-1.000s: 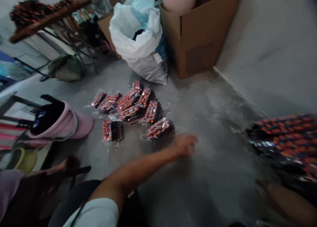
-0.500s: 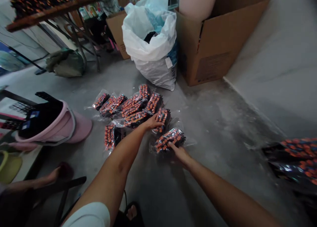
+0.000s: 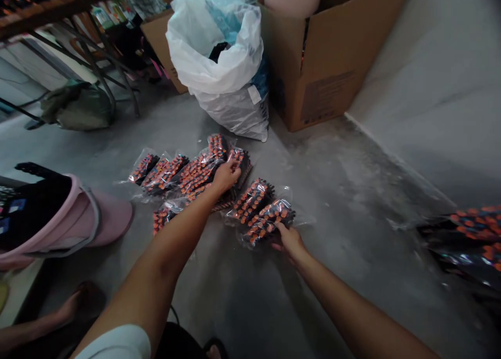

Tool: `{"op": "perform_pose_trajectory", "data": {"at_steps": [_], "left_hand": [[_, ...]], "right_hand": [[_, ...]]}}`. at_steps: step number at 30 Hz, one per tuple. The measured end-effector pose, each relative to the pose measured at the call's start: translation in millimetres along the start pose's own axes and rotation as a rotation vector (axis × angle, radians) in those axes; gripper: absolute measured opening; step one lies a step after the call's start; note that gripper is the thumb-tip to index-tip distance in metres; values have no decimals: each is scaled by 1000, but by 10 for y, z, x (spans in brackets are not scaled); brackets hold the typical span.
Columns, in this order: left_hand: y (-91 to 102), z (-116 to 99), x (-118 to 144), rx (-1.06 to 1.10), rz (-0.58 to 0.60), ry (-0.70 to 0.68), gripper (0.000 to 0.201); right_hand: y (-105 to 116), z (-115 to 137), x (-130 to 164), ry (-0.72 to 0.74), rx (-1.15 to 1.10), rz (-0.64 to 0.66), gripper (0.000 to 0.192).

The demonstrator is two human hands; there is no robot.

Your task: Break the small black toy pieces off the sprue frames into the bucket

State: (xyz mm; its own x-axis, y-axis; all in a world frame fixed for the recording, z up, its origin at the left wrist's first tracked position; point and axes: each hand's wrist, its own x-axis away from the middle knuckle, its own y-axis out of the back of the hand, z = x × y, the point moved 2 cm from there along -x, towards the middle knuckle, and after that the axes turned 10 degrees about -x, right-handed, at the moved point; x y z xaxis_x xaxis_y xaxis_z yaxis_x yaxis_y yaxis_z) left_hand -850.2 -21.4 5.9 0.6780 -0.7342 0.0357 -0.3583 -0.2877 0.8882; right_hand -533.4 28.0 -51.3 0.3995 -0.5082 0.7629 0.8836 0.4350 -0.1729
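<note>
Several clear plastic packets of small dark pieces with orange round ends lie grouped on the concrete floor. My left hand (image 3: 226, 175), fingers closed, grips the near side of a packet (image 3: 241, 159) at the right of the group. Just apart from that group, two packets lie side by side: a farther packet (image 3: 255, 198) and a nearer packet (image 3: 270, 219). My right hand (image 3: 290, 240) holds the nearer one by its right end, thumb on top; its other fingers are partly hidden. A lone packet (image 3: 161, 218) shows beyond my left forearm.
A white sack (image 3: 219, 72) and a large cardboard box (image 3: 329, 72) stand behind the packets. To the left is a pink bucket (image 3: 111, 213) of black items, near another person's foot (image 3: 70, 307). More orange-tipped packets (image 3: 475, 228) lie at far right, by the wall.
My left hand has left the packet beside the right hand's one and moved up and left to another. The packet it left now lies against the one my right hand holds. The view has shifted.
</note>
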Motion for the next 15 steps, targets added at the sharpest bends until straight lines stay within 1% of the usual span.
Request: {"op": "perform_pose_trajectory", "data": {"at_steps": [1, 2, 4, 5, 6, 8, 11, 13, 15], "left_hand": [[36, 12, -115, -55, -77, 60, 52], [52, 29, -214, -92, -95, 117, 65], [32, 60, -358, -119, -21, 202, 98], [6, 72, -402, -124, 32, 232, 111], [-22, 79, -430, -134, 78, 248, 119], [-68, 76, -452, -173, 138, 246, 122], [-91, 51, -418, -236, 191, 196, 112], [-95, 34, -352, -252, 244, 151, 111], [-114, 21, -252, -224, 302, 97, 116]], "right_hand": [[-1, 5, 6, -5, 7, 1, 34], [0, 4, 15, -14, 6, 4, 34], [11, -12, 37, -37, -12, 10, 36], [20, -20, 47, -49, -19, 11, 37], [31, -26, 56, -58, -24, 8, 39], [55, -19, 73, -68, -25, 1, 41], [85, 32, 99, -69, -15, 2, 42], [100, 67, 118, -71, -15, 7, 43], [114, 81, 130, -66, -24, 16, 47]]}}
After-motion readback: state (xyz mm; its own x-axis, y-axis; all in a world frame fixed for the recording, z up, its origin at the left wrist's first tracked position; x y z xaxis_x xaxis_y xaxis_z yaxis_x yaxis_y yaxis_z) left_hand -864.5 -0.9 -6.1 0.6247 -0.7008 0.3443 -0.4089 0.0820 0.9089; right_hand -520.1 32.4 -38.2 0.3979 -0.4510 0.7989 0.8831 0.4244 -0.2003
